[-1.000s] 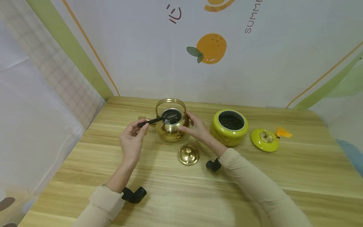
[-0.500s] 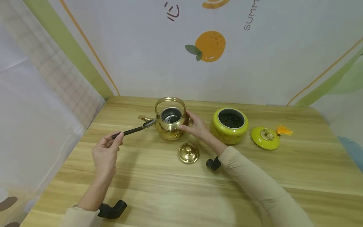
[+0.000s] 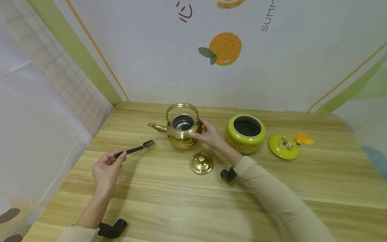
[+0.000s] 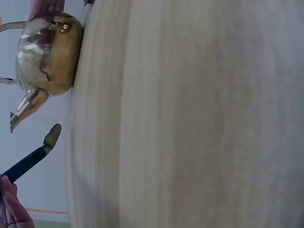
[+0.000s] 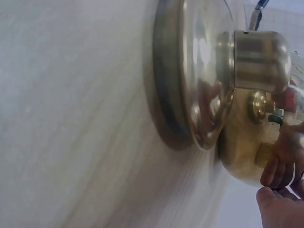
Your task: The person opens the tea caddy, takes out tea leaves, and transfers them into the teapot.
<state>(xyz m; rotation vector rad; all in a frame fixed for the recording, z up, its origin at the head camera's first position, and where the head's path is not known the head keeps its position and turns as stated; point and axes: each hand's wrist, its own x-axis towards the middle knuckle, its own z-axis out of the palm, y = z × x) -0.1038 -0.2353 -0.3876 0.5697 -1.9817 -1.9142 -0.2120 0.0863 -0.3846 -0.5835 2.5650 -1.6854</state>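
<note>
My left hand (image 3: 105, 169) pinches the dark handle of a tea scoop (image 3: 134, 149), raised to the left of the brass teapot (image 3: 178, 138) with its bowl toward the pot. In the left wrist view the scoop (image 4: 26, 164) points up toward the spout. My right hand (image 3: 214, 137) holds the teapot by its right side, thumb in front and fingers behind. The pot stands upright, lidless, its arched handle up; dark tea leaves (image 3: 183, 127) lie on its bottom. The brass teapot lid (image 3: 202, 163) rests knob up in front, large in the right wrist view.
A yellow-green jar (image 3: 243, 144) of dark leaves stands right of the pot. Beside it lies its yellow lid (image 3: 282, 153) with an orange tassel. A black wrist mount (image 3: 113, 229) shows under each forearm. A printed curtain (image 3: 169, 67) hangs behind the wooden table (image 3: 181, 208).
My left hand has drawn the tea scoop out from over the teapot's mouth, left and toward me. The right hand and the teapot have stayed in place.
</note>
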